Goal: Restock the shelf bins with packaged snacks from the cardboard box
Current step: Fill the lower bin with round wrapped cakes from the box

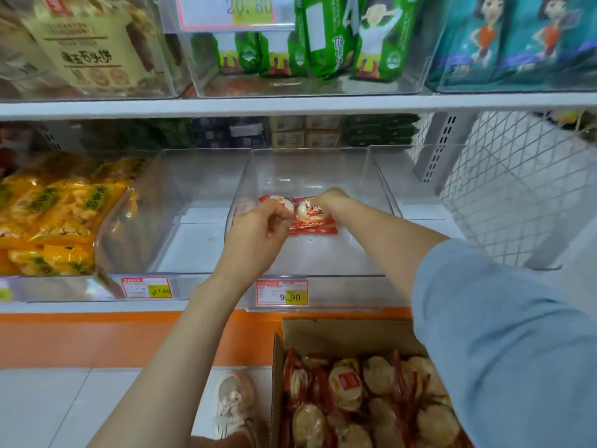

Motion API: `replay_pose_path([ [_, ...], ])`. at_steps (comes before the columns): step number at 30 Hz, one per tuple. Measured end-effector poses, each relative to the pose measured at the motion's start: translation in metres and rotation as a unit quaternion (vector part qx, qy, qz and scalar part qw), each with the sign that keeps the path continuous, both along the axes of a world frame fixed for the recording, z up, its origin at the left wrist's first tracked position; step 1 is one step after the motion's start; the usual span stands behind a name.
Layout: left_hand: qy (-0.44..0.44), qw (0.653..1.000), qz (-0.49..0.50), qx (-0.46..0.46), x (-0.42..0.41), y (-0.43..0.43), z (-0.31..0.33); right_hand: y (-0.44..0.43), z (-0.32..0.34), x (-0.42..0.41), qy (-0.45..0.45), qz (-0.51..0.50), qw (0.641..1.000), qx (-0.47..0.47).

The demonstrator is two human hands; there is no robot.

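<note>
Both my hands reach into a clear plastic shelf bin point(371, 189) in the middle of the lower shelf. My left hand point(255, 231) pinches a red-and-white snack packet point(281, 202) at the bin's floor. My right hand point(332, 200) grips another red snack packet point(311, 215) right beside it, on top of a few flat packets. Below, at the lower right, an open cardboard box point(342, 334) on the floor holds several round rice-cracker packets in red wrappers point(347, 383).
A clear bin point(181, 189) stands left of the one in use, then a bin of yellow snack bags point(55, 215). Price tags point(282, 292) line the shelf front. The upper shelf point(290, 105) carries green and teal packs. White wire mesh point(517, 189) stands at the right. My shoe point(232, 405) is by the box.
</note>
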State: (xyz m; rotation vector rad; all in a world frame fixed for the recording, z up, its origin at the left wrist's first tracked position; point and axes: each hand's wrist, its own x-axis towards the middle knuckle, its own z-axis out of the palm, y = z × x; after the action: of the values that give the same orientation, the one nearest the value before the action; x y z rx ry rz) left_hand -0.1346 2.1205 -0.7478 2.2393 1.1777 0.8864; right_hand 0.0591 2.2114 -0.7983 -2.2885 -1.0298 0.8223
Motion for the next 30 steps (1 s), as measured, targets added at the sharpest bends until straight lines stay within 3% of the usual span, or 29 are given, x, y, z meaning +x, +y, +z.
replay_pose_path([
  [2, 0.000, 1.000, -0.003, -0.002, 0.002, -0.002, 0.000, -0.006, 0.010, 0.001, -0.025, -0.003, 0.999, 0.025],
  [5, -0.012, 1.000, -0.017, -0.010, 0.005, -0.011, 0.003, -0.042, 0.038, -0.006, 0.019, 0.042, 0.993, 0.110],
  [9, -0.041, 0.997, -0.055, -0.041, 0.008, -0.043, 0.004, -0.136, 0.072, -0.015, 0.037, 0.137, 0.965, 0.221],
  [12, -0.056, 0.992, -0.081, -0.078, 0.018, -0.072, -0.007, -0.213, 0.072, -0.009, 0.049, 0.178, 0.951, 0.248],
  [19, 0.069, 0.979, -0.067, -0.178, 0.061, -0.114, -0.111, -0.300, -0.018, 0.007, 0.106, 0.097, 0.974, 0.176],
  [22, 0.147, 0.950, -0.031, -0.273, 0.070, -0.129, -0.183, -0.305, -0.074, 0.016, 0.120, 0.052, 0.983, 0.126],
  [25, 0.227, 0.900, 0.019, -0.372, 0.069, -0.139, -0.243, -0.310, -0.117, 0.018, 0.132, 0.025, 0.988, 0.075],
  [27, 0.225, 0.874, 0.029, -0.430, 0.069, -0.140, -0.268, -0.316, -0.137, 0.016, 0.137, 0.012, 0.989, 0.059],
  [30, 0.152, 0.849, 0.039, -0.504, 0.075, -0.137, -0.294, -0.323, -0.156, 0.014, 0.148, -0.007, 0.988, 0.051],
])
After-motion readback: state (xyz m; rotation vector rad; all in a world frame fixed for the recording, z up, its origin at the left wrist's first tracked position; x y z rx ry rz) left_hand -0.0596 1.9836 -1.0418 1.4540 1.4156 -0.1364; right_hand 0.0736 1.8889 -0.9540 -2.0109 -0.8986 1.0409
